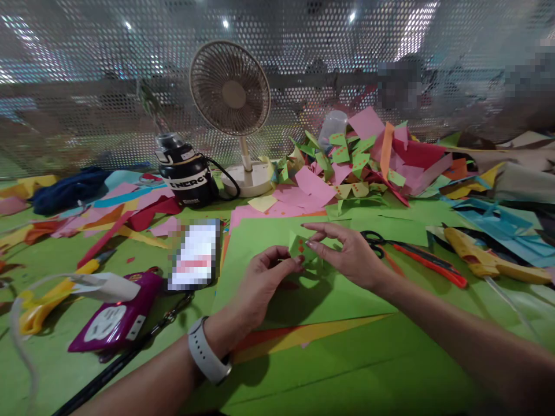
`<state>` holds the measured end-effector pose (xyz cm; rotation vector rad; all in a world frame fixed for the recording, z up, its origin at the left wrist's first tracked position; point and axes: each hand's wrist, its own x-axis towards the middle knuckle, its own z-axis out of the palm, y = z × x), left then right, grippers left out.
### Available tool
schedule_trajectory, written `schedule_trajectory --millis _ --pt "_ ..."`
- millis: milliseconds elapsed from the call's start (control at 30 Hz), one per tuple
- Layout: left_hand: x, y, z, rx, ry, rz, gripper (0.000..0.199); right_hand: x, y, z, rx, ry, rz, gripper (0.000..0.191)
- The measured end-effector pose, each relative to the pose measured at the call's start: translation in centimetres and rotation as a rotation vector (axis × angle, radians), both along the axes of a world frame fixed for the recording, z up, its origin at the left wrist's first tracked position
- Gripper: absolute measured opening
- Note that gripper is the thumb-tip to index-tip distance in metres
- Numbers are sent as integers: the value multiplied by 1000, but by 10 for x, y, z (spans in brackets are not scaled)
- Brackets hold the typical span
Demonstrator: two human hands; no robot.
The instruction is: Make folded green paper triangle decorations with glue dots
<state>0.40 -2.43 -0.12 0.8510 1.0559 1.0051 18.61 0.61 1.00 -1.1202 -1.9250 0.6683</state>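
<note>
Presently, centre: one green slip [298,242], orange-marked, over the green sheet [255,232]. Our left hand [266,274]: pinching its near left edge. Our right hand [347,255]: fingers parted at its right side, whether gripping we cannot tell. Handling: light pressure, we judge, spares the paper.

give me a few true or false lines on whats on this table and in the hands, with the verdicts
1. The left hand holds a small green paper piece with orange-red marks. True.
2. The right hand grips the scissors. False: the right hand is at that same paper piece.
3. In the picture, the fan stands to the right of the black bottle. True.
4. The wristband is on the right wrist. False: the wristband is on the left one.
5. The yellow glue gun lies on the picture's right side. True.
</note>
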Motion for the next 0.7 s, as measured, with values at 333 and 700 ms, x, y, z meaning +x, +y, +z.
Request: schedule_trajectory --millis 333,700 --pt "1 -2 0 -7 -21 20 37 -3 -5 7 -9 -7 111 43" --pt "0 0 1 -20 -45 20 36 -1 1 10 -114 4 121 47"
